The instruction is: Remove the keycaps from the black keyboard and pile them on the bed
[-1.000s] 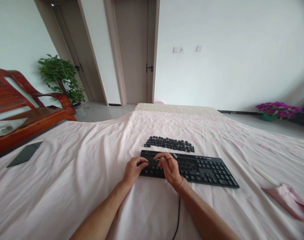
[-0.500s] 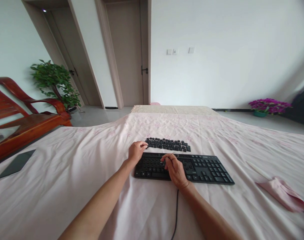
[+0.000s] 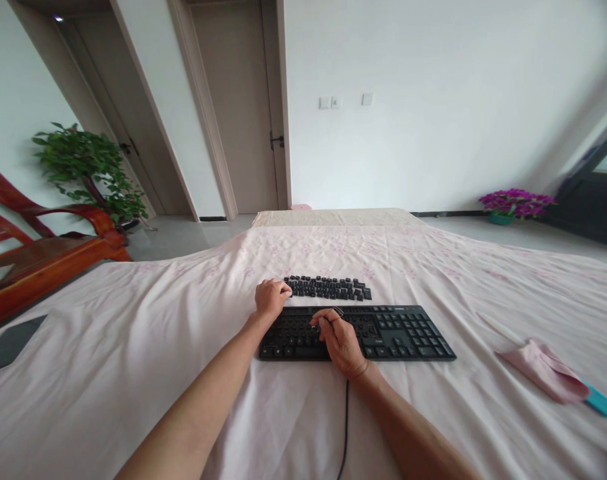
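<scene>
A black keyboard [image 3: 393, 332] lies on the pink sheet [image 3: 133, 333], its cable [image 3: 344, 427] running toward me. Behind it sits a row of loose black keycaps [image 3: 333, 288]. My left hand [image 3: 270, 299] rests at the left end of that row, fingers curled and pinched at a keycap. My right hand [image 3: 339, 337] lies on the middle of the keyboard, fingers closed round a small thin tool whose tip shows above the knuckles. The keys under the right hand are hidden.
A folded pink cloth [image 3: 546, 370] with a teal item [image 3: 603, 404] lies at the right. A dark flat tablet [image 3: 8, 343] sits at the left edge. A red wooden chair [image 3: 43, 247], a potted plant [image 3: 83, 167] and purple flowers [image 3: 516, 200] stand beyond.
My left hand left the keyboard's left end and reached back to the loose keycaps. The right hand stayed on the keyboard. The camera view turned rightward.
</scene>
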A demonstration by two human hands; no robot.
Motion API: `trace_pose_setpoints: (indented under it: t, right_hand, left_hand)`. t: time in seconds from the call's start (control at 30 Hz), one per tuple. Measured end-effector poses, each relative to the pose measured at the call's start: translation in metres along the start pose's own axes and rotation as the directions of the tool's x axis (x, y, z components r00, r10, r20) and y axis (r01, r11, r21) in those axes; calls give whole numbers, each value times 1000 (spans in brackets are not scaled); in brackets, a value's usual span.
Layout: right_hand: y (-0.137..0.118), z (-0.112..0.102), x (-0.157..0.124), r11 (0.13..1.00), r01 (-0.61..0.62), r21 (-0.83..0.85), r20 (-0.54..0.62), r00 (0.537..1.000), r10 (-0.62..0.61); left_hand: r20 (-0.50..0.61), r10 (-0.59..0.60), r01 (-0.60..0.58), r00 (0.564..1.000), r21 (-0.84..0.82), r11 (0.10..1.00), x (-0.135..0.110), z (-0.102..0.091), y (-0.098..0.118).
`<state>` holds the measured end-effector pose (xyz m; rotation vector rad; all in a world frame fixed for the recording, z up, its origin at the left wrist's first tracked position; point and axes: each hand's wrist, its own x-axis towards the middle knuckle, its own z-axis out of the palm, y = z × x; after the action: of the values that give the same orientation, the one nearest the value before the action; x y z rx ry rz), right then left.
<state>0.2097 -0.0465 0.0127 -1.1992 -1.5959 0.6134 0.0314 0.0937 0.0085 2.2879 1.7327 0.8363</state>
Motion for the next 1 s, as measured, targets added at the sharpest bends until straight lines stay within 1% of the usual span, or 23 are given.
trace_pose_setpoints:
  t: [0.33,0.67,0.77,0.87,1.0]
  right_hand:
    - [3,0,-1,1000,20,-18,8,1000,-20]
    - [-6,-5,-1,1000,18,13,11,1000,-18]
    - [-6,-6,-2,999,44,26,28,999,-45]
    - [-3,-5,-3,997,70,40,18,997,-71]
    - [1,-4,-2,983,141,122,4,990,-142]
  left_hand:
    - [-30,-62,64,998,87,994,-1,5,-5]
    - [-11,-51,52,999,121,991,0,3,-7]
    - [-11,-42,43,999,120,992,0,2,-7]
    - [-14,-30,32,999,113,993,1,-1,-7]
    - [-24,-10,12,1000,86,996,-3,-6,-3]
